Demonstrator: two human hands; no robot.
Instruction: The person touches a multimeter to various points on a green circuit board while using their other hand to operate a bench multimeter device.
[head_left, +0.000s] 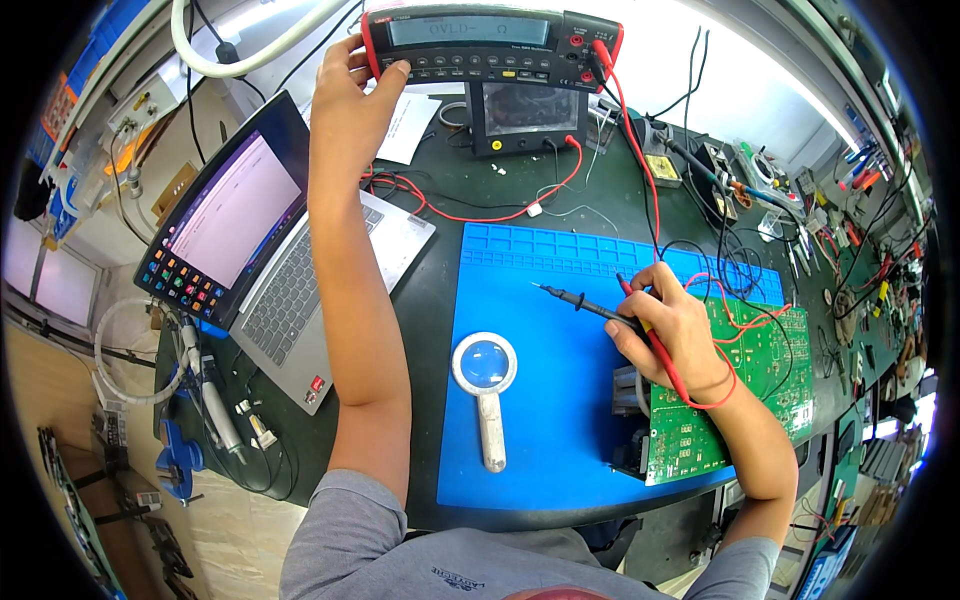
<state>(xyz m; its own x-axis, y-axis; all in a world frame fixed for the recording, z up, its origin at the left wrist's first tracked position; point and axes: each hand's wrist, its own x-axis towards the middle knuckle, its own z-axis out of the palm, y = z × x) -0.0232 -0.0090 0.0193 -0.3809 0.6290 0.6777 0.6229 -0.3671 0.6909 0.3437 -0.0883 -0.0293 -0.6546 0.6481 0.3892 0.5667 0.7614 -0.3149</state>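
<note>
Right hand (672, 325): black probe (587, 302) and red probe (667, 366), both gripped; left hand (350, 88): bench meter (480, 66), clamped at its left end; leads (633, 130) plugged in, display (470, 31) lit; green circuit board (690, 446): placed beneath right wrist, at right side of blue mat (560, 430), seemingly not yet touched by either probe

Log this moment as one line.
left hand: gripping bench multimeter, thumb on front | right hand: holding black probe and red probe | magnifier: on blue mat | circuit board: at mat's right edge
</note>
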